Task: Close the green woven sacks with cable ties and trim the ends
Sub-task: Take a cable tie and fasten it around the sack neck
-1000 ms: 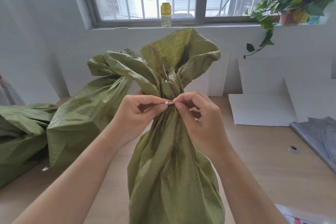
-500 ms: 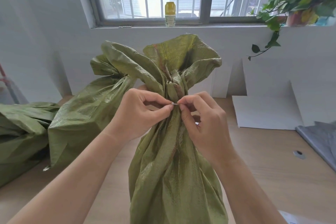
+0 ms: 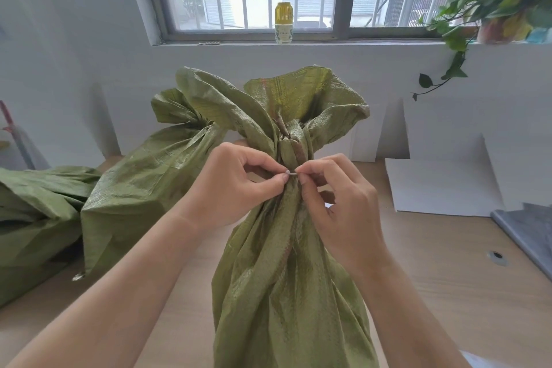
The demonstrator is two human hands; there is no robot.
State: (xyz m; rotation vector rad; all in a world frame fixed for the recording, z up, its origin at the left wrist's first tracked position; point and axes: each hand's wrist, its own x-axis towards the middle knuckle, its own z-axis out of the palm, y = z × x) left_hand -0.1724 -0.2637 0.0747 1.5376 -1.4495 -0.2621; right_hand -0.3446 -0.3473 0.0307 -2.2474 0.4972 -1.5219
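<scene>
A green woven sack [image 3: 286, 278] stands upright in front of me on the wooden table [image 3: 448, 293], its neck bunched and its mouth flaring above. A thin white cable tie [image 3: 291, 171] crosses the neck; only a short piece shows between my fingertips. My left hand [image 3: 236, 185] pinches it from the left with thumb and forefinger. My right hand [image 3: 337, 203] pinches it from the right. The rest of the tie is hidden behind the neck and my fingers.
A second green sack [image 3: 149, 185] with a gathered neck leans behind on the left, and a third [image 3: 35, 212] lies at the far left. White boards [image 3: 442, 185] lean at the wall, grey cloth [image 3: 531, 233] lies at right. A yellow bottle [image 3: 284, 22] and plant [image 3: 490, 3] sit on the sill.
The view has tilted up a little, so the sack and hands sit lower in frame. Both hands keep their pinch at the neck; the visible bit of tie between them stays short.
</scene>
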